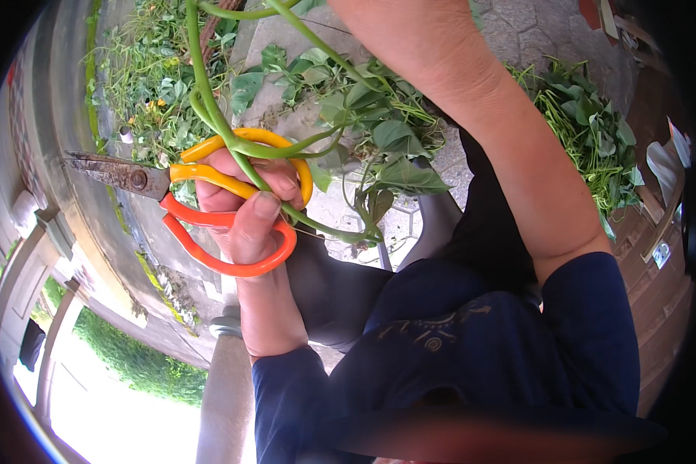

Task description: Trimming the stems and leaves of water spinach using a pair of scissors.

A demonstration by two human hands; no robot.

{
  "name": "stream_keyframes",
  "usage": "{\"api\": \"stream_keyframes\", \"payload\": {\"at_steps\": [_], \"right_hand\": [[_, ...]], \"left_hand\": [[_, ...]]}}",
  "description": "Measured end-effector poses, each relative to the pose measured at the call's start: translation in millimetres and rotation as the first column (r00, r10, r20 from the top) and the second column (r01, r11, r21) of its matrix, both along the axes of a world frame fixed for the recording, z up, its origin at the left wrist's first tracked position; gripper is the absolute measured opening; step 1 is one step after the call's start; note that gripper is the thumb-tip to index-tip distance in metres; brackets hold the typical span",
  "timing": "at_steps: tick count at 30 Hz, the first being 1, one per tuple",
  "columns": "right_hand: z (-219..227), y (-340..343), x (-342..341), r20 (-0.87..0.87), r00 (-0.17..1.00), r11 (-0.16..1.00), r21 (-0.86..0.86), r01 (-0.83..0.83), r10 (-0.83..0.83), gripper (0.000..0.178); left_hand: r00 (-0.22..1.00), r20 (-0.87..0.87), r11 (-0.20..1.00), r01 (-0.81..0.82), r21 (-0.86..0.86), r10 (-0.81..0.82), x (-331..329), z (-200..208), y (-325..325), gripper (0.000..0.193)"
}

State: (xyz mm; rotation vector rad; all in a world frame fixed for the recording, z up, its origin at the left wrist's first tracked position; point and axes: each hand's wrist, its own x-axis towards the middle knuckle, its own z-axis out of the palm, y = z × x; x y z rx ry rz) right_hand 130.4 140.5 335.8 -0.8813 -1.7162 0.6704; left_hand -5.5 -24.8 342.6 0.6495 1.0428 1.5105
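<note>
In the left middle, my left hand [251, 224] is closed through the loops of a pair of scissors [131, 178]. Their loops are yellow and orange, and the rusty blades point left, nearly together. A long green vine stem [216, 112] runs down from the upper edge across the yellow loop and lies under my left thumb. Its side stems branch off to the right and end in leaves [410, 174]. My right hand [410, 31] is raised at the top; its fingers are cut off by the frame edge, so what they hold is hidden.
Leafy vines [158, 77] lie heaped on the ground at upper left. Another bundle of green stems and leaves [588, 131] is at the right, beside brown planks [657, 309]. Paving [510, 31] shows between the heaps. My dark-trousered legs fill the middle.
</note>
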Motion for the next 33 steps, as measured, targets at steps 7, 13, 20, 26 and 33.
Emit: {"api": "stream_keyframes", "payload": {"at_steps": [7, 13, 20, 26, 33], "right_hand": [[21, -16, 6, 0.123, 0.938, 0.926, 0.163, -0.342, 0.325, 0.006], [27, -42, 0, 0.066, 0.962, 0.933, -0.272, -0.237, 0.264, 0.019], [21, -47, -16, -0.763, 0.634, 0.082, -0.629, -0.773, 0.125, 0.024], [17, -41, -12, -0.767, 0.616, 0.051, -0.618, -0.785, 0.182, 0.024], [50, -22, -16, -0.486, 0.860, 0.044, -0.866, -0.498, 0.153, 0.014]], "left_hand": [[0.996, -0.089, 1.000, 0.010, 0.024, -0.008, 1, -1, -5, 0.025], [0.991, -0.112, 0.996, 0.080, 0.047, -0.074, 0, -3, -5, 0.025], [0.999, -0.010, 0.999, 0.045, -0.004, -0.045, 7, 3, -5, 0.026], [0.998, 0.054, 0.999, 0.027, -0.016, -0.026, 11, 6, -3, 0.029], [0.998, -0.048, 0.999, 0.049, -0.004, -0.050, 7, 0, 1, 0.026]]}}
